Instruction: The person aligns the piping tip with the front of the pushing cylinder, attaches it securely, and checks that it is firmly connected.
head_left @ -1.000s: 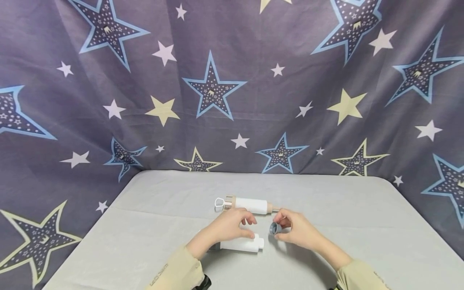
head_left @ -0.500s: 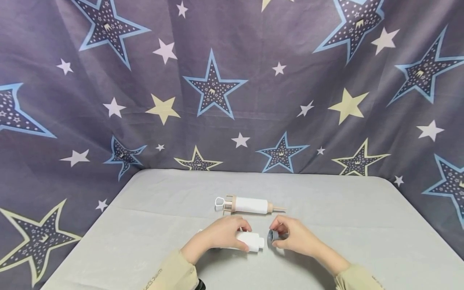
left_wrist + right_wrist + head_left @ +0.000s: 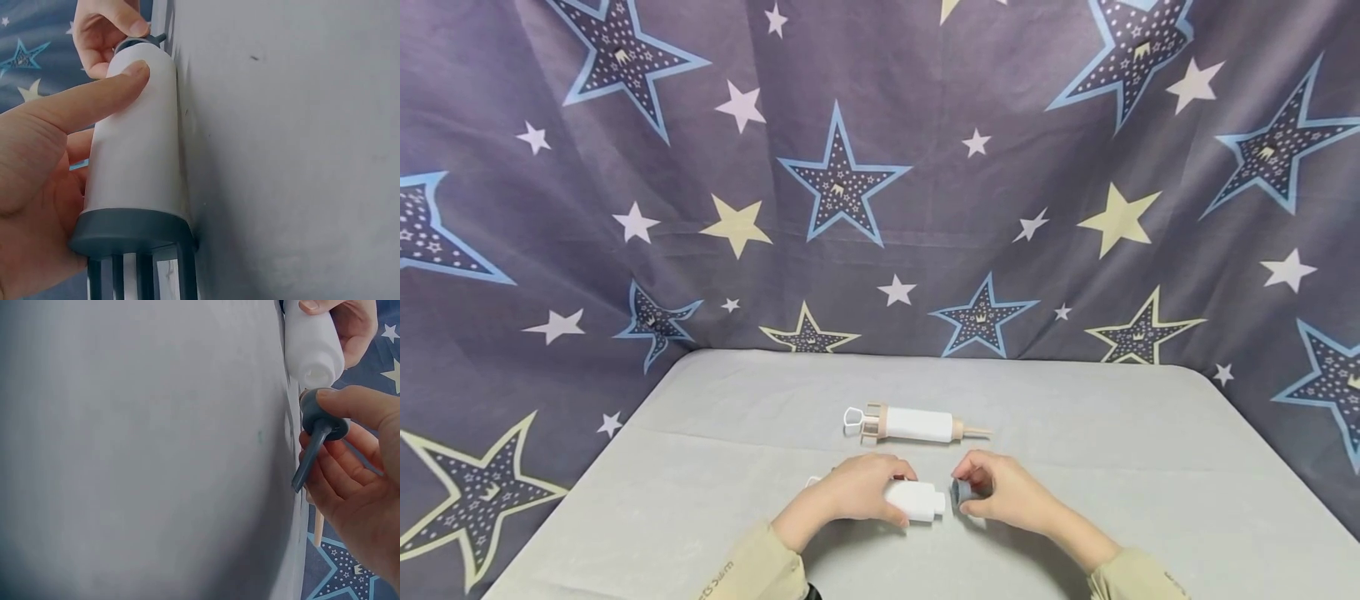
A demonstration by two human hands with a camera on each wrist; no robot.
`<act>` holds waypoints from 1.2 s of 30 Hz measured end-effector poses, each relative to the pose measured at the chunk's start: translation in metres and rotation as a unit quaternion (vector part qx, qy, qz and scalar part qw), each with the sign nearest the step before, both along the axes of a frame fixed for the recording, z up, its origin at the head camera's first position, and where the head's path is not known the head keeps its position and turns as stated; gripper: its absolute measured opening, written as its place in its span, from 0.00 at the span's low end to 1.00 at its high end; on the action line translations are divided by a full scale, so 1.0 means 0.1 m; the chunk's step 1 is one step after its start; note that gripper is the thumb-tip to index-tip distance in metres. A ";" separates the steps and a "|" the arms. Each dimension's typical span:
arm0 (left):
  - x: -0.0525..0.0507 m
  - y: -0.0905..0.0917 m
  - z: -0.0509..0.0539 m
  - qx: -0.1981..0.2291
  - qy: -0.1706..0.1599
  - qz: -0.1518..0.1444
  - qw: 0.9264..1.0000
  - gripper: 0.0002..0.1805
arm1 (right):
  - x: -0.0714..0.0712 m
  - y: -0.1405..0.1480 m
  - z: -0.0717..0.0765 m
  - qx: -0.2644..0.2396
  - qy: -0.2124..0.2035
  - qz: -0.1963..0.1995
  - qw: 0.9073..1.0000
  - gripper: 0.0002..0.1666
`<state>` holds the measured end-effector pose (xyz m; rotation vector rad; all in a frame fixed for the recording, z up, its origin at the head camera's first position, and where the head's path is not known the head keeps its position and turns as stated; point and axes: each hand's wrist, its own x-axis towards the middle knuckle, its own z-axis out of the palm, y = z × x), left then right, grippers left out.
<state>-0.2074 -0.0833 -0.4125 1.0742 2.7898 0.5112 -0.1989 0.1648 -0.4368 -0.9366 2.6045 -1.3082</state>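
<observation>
My left hand (image 3: 859, 490) grips a white-barrelled, syringe-like tube (image 3: 917, 502) lying sideways, its narrow white neck facing right. In the left wrist view, the thumb lies along the barrel (image 3: 137, 150) and a slotted dark grey collar (image 3: 134, 230) sits at its rear end. My right hand (image 3: 1017, 493) pinches a grey nozzle cap (image 3: 961, 493) just off that neck. From the right wrist view, the cap (image 3: 317, 415) has a long thin spout pointing away from the barrel, and thumb and fingers hold its sides. Whether cap and neck touch is unclear.
Farther back on the grey-covered table (image 3: 1112, 433) lies a similar syringe-like tube (image 3: 919, 424) with beige ends, a white ring handle and a thin beige spout. A star-patterned curtain (image 3: 880, 208) hangs behind the table.
My left hand has lowered onto the white barrel and taken hold of it. My right hand has brought the grey nozzle cap slightly left and down, closer to the neck.
</observation>
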 end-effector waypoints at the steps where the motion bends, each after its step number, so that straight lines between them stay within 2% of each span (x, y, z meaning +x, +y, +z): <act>1: 0.00 0.00 0.00 0.002 0.001 0.001 1.000 0.24 | 0.00 0.00 0.00 0.001 0.001 -0.001 1.000 0.18; 12: -0.04 0.01 0.05 0.020 0.032 0.026 0.999 0.25 | -0.04 -0.01 0.03 -0.003 0.013 -0.021 1.000 0.18; 23: -0.10 0.07 0.21 0.024 0.079 0.019 0.996 0.25 | -0.09 -0.03 0.20 -0.006 0.034 -0.033 0.999 0.19; 28: -0.11 0.09 0.25 0.031 0.082 0.017 0.996 0.25 | -0.10 -0.05 0.25 -0.008 0.035 -0.039 0.999 0.19; 36: -0.11 0.10 0.28 0.035 0.080 0.033 0.996 0.26 | -0.12 -0.07 0.33 -0.010 0.037 -0.042 0.998 0.20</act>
